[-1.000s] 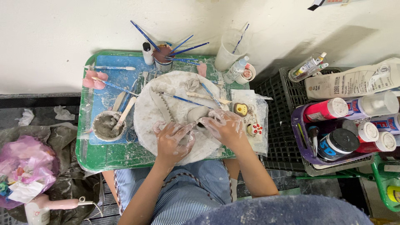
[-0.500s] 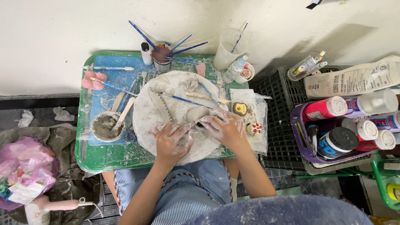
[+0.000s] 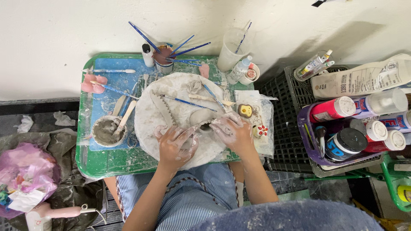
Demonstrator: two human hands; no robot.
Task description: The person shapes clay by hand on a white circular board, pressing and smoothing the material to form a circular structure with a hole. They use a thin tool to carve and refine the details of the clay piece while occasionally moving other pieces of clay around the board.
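Two clay-smeared hands, left hand [image 3: 174, 145] and right hand [image 3: 233, 132], press spread fingers [image 3: 188, 136] onto a grey clay piece [image 3: 201, 119] on the round board [image 3: 147, 119].

Clay piece [image 3: 201, 117] partly hidden under hands; forearms cut off below.

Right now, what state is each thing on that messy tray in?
Left hand: clay-smeared, flat on the round board.
Right hand: clay-smeared, fingers on the clay piece.
Clay piece: soft-looking, hollow opening showing.
Small bowl: holds grey slip, a stick resting in it.
Brush cup: upright, holding brushes.
Clear cup: upright, one brush inside.
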